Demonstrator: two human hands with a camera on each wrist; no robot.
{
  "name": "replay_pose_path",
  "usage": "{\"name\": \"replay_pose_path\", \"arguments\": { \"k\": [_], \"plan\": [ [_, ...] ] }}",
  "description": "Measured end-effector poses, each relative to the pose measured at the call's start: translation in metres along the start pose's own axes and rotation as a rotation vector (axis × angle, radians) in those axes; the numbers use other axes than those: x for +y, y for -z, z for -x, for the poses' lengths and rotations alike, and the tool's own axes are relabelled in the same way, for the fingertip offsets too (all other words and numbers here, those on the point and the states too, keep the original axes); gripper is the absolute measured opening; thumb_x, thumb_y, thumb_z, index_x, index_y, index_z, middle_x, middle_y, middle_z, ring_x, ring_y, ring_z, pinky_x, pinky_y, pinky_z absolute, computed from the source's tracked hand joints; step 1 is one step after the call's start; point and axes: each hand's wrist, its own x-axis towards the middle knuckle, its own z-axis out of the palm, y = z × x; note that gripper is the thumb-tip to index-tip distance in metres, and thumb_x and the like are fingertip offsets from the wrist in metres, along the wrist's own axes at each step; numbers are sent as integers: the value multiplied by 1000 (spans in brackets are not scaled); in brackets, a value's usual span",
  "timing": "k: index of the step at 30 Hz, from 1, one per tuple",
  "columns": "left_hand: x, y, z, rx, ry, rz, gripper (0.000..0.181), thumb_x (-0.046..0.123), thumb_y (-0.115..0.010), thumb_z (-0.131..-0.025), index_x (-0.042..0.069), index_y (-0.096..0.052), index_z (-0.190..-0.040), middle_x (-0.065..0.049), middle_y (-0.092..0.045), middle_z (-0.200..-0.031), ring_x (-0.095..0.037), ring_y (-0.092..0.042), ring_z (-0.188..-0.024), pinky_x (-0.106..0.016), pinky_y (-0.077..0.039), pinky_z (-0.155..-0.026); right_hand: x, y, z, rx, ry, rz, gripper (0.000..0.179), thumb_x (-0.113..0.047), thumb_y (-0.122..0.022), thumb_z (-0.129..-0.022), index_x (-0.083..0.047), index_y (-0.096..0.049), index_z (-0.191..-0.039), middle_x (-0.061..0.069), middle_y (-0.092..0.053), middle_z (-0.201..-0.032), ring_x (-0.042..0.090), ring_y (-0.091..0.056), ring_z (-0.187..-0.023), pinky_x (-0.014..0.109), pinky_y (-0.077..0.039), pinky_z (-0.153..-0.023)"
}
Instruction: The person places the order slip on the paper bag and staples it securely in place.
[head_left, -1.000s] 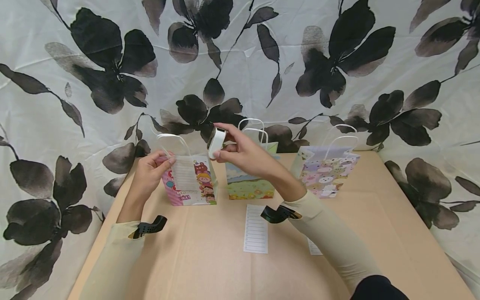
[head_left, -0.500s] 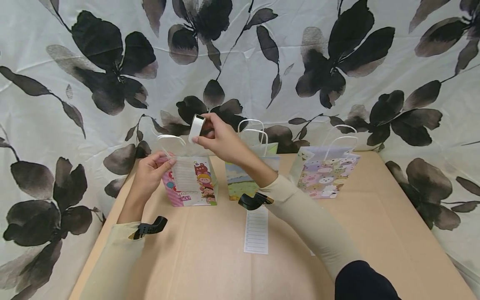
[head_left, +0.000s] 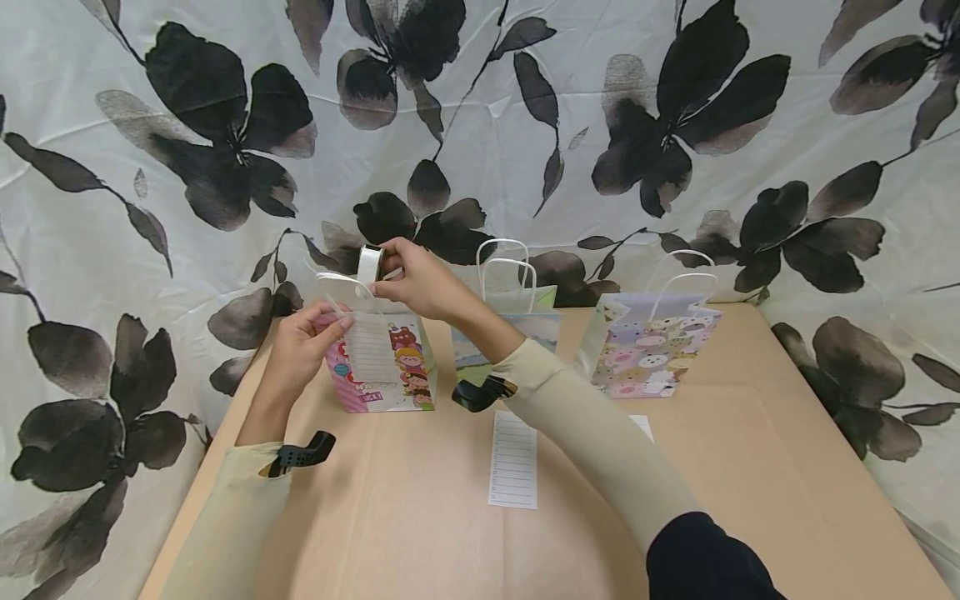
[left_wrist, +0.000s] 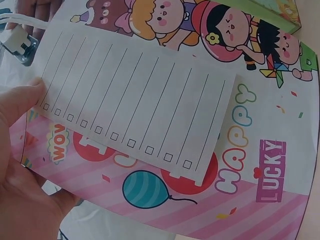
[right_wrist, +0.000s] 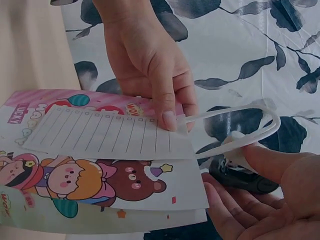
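Observation:
At the top left of a pink-and-white gift bag [head_left: 377,398], my left hand [head_left: 298,337] pinches the rim. Its thumb presses a lined checklist slip [left_wrist: 135,100] flat against the printed front, and its fingers reach behind the bag. My right hand [head_left: 420,283] holds a small black-and-white handheld device [head_left: 369,265] between thumb and fingers, just above the rim and close to the white rope handle [right_wrist: 250,112]. In the right wrist view the device shows a rounded black body with a white part on top; its exact kind is unclear.
A green-and-blue gift bag [head_left: 542,329], partly hidden by my right arm, stands in the middle. Further right is a purple animal-print gift bag [head_left: 648,354]. One checklist slip [head_left: 513,458] lies on the table [head_left: 420,517]; another slip [head_left: 642,427] peeks out behind my sleeve. Floral fabric [head_left: 480,125] hangs behind.
My right hand has moved left with the device, from beside the pink bag to above its rim, turning the device more upright. My left hand stays on the slip and bag.

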Motion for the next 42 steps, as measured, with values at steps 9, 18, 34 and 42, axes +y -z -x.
{"name": "replay_pose_path", "arguments": {
  "k": [9,18,34,42],
  "plan": [
    [-3,0,0,5,13,-19,23,19,-68,-99,2,-70,-114,2,-75,-98,-14,-69,-86,-25,-57,-73,9,-6,-10,-96,1,-58,41,-12,-72,-96,-3,-53,-132,9,-71,-114,16,-67,-100,27,-52,-88],
    [-2,1,-1,-3,17,-39,31,15,-68,-99,0,-67,-126,9,-74,-103,-10,-68,-92,-21,-55,-78,12,-8,-14,-185,-66,-160,45,-11,-69,-97,-2,-53,-139,12,-70,-114,21,-69,-103,40,-54,-98],
    [2,-1,-2,10,32,-63,33,19,-68,-99,0,-68,-126,2,-76,-103,-9,-68,-92,-20,-55,-77,17,-4,-9,-268,-84,-205,42,-24,-42,-108,-7,-47,-146,7,-62,-130,20,-62,-118,32,-48,-104],
    [2,-1,-3,28,50,-81,29,17,-68,-99,-2,-69,-120,12,-72,-96,-10,-66,-89,-19,-54,-77,16,-6,-5,-300,-50,-128,51,-15,-57,-99,-3,-43,-146,9,-62,-121,22,-63,-111,33,-50,-96]
  ]
}}
